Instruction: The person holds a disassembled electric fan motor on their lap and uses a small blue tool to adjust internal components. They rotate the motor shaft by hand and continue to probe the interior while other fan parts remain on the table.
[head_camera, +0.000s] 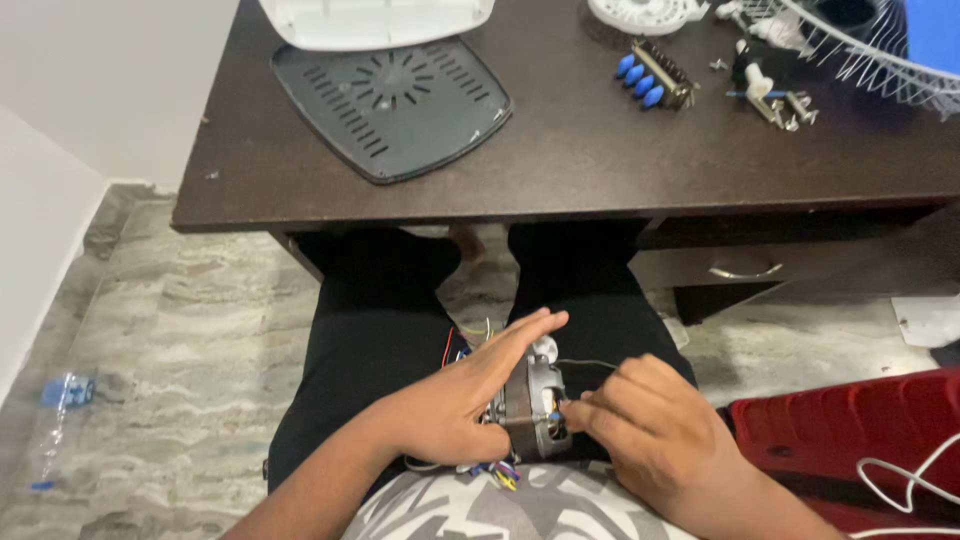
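1. Plainly, the small electric motor (533, 405) rests on the person's lap, below the near edge of the dark wooden desk (600, 170), so nothing firm bears it; I judge it could roll off the thighs onto the marbled floor (180, 330) if either hand eases.
2. The left hand (470, 395) lies flat and spread over the motor's left side, fingers stretched past its top, pressing rather than gripping.
3. The right hand (650, 430) is pinched narrow at the motor's right face, fingertips on something small there; what it pinches is too small to tell.
4. The coloured wires (500, 472) hang loose from the motor toward the person's body; a tug by the pinching fingers could, in my judgement, strain or snap a lead.
5. Relative to the motor, the grey vented plate (395, 105) lies well apart on the desk above it, and the blue-buttoned switch block (655, 78) farther up and right, beside small screws and parts that could scatter.
6. A thin black lead runs from the motor's top toward the right hand.
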